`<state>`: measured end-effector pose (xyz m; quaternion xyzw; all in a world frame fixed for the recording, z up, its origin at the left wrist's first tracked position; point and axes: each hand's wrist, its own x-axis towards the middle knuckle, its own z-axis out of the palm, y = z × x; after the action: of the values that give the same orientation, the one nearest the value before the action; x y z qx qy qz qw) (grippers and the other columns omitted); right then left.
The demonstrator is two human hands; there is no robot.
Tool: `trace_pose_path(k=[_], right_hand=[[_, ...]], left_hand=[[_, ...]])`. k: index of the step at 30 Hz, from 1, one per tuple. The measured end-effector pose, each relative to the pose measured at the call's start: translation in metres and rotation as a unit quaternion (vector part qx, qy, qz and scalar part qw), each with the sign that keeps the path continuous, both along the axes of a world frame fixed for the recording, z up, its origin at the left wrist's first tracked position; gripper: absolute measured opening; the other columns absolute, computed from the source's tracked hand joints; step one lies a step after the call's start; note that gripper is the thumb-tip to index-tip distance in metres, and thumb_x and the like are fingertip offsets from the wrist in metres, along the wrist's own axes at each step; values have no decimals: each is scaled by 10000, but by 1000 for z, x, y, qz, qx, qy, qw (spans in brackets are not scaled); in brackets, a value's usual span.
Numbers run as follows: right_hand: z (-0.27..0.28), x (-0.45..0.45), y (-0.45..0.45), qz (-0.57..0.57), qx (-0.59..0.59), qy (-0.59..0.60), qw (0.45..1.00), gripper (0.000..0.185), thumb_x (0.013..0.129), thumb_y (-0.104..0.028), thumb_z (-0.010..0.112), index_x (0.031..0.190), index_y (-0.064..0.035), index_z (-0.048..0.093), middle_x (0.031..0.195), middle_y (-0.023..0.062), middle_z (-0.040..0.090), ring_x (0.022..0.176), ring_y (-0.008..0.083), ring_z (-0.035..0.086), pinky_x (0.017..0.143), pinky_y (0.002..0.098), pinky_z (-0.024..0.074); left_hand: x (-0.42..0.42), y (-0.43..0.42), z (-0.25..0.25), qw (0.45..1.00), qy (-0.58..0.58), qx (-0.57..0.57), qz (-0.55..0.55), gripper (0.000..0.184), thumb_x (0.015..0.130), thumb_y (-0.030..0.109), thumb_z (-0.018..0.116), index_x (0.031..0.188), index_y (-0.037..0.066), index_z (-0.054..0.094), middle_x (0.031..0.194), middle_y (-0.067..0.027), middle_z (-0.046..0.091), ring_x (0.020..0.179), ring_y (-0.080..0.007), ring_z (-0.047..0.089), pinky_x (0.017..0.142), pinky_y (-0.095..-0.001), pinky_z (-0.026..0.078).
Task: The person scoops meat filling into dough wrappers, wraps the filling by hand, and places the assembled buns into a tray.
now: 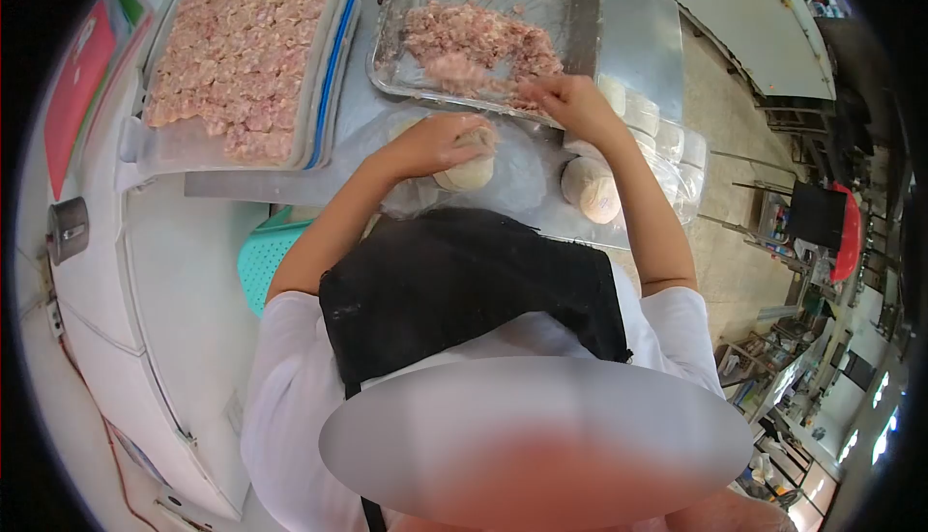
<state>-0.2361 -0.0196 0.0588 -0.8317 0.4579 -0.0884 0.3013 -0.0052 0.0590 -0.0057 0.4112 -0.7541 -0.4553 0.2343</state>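
Observation:
My left hand is closed round a stack of pale round wrappers above a clear plastic bag. At the near edge of a metal tray, my right hand has its fingers pressed together beside minced meat; what they hold is too blurred to make out. Another pale round stack stands under my right forearm, next to several plastic-wrapped white stacks.
A white tray full of shaped meat portions sits at the left on a blue-edged container. A turquoise perforated basket is below it. Shelves and a red object stand at the far right.

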Motion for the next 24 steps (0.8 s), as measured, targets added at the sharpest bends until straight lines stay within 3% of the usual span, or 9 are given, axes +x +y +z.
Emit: trace_pose_path(k=[4,5,7,10,12,15,16,22,24], right_hand=[[15,-10,-4,-62,45,-107,991,289,907,-306,589,991,-45,680,686,86,603,617,173,531,595,305,428],[11,-13,-7,-80,66,-135,985,305,915,-303,586,1004,-26,680,675,32,578,611,112,489,563,263,397],[16,-11,-5,-125,108,-187,968,323,923,-304,584,1023,-12,681,664,-33,544,602,45,439,523,214,346],[26,0,5,-176,175,-267,931,319,921,-312,590,1031,-29,688,672,-56,531,596,31,423,507,195,304],[29,7,10,-172,232,-333,898,303,916,-312,600,1025,-45,694,686,-51,539,600,29,426,512,186,296],[19,16,13,-113,201,-319,919,353,918,-334,589,1018,-8,679,766,-24,615,650,61,503,551,222,372],[-3,22,9,-32,-2,-285,958,346,923,-322,573,1032,-8,667,833,54,671,703,155,585,626,300,449],[59,-7,15,34,-125,107,986,234,906,-250,579,1050,-89,667,921,175,644,822,348,620,705,404,492],[54,-10,16,23,-203,41,978,236,898,-254,583,1062,-102,658,910,162,648,823,360,616,685,416,494]], left_hand=[[15,5,4,988,131,77,26,383,897,255,524,1186,5,556,1127,-136,625,1089,-259,585,914,-392,460],[14,4,2,932,307,184,57,376,903,228,512,1195,-5,544,1146,-138,614,1099,-260,579,925,-400,459],[13,0,2,695,608,368,108,364,913,175,489,1215,-25,520,1183,-142,593,1120,-263,568,948,-415,455],[-1,-17,26,747,549,200,317,347,932,131,433,1224,-44,504,1219,-166,561,1138,-297,547,992,-433,425],[-6,-34,36,674,627,215,327,343,955,172,405,1214,-30,506,1230,-175,547,1163,-300,524,1010,-437,402],[-17,-40,67,594,719,208,293,381,977,267,375,1205,-16,489,1239,-183,532,1186,-313,496,1029,-452,370],[-19,-39,74,573,745,203,274,403,982,304,367,1203,-13,481,1240,-184,528,1191,-319,488,1034,-458,361],[-16,-47,37,530,744,196,355,565,931,466,435,1255,5,384,1311,-233,434,1232,-379,416,1062,-513,309],[-22,-46,44,508,749,198,377,447,955,384,397,1186,7,463,1198,-207,515,1113,-336,497,997,-489,369]])
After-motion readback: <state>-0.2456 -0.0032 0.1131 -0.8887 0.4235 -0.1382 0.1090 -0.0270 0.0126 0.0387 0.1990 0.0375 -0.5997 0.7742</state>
